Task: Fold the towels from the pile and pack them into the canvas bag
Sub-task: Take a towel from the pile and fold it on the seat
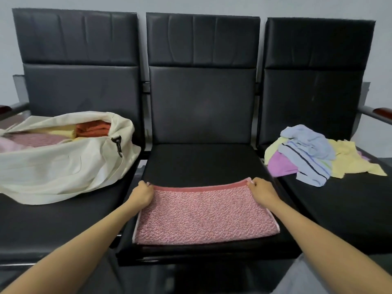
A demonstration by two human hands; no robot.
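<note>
A pink towel (203, 213) lies flat and doubled over on the middle black seat (199, 162). My left hand (141, 194) pinches its far left corner and my right hand (263, 190) pinches its far right corner. On the left seat lies the cream canvas bag (63, 164), open, with folded orange, yellow and pink towels inside. The pile of unfolded towels (311, 155), light blue, yellow and purple, sits on the right seat.
Three black padded seats stand in a row against a pale wall, with metal armrests (375, 114) at both ends. The bag's black clip (117, 145) hangs at its opening. My grey-clad knee shows at the bottom right.
</note>
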